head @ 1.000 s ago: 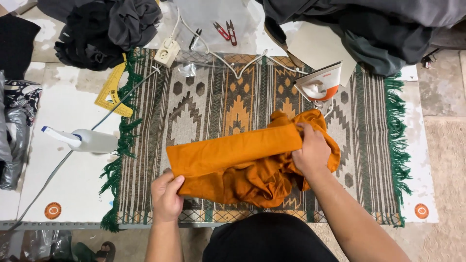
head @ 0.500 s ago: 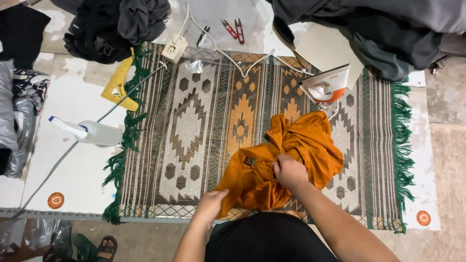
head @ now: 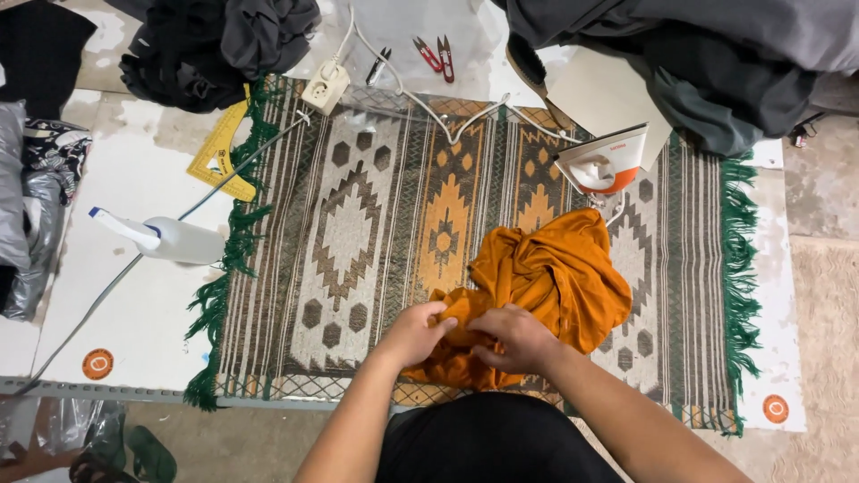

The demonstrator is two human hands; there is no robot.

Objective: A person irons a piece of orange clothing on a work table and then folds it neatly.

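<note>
An orange cloth (head: 555,273) lies bunched up on a patterned woven mat (head: 376,224) with green fringe. Both of my hands grip its near edge, close to my body. My left hand (head: 419,331) pinches the fabric at the left of the bunch. Right beside it, almost touching, my right hand (head: 510,335) holds a fold. A white and orange iron (head: 604,161) stands upright on the mat just beyond the cloth.
A white spray bottle (head: 165,240) lies left of the mat. A yellow ruler (head: 224,152), a white power strip (head: 324,87) with cords and red thread snips (head: 436,55) lie at the back. Dark garments (head: 215,40) are piled at the back left and grey ones (head: 716,54) at the back right.
The cloth was folded into a flat band a second ago; now it is crumpled in a heap. My left hand came off the mat onto the cloth, and both hands drew together.
</note>
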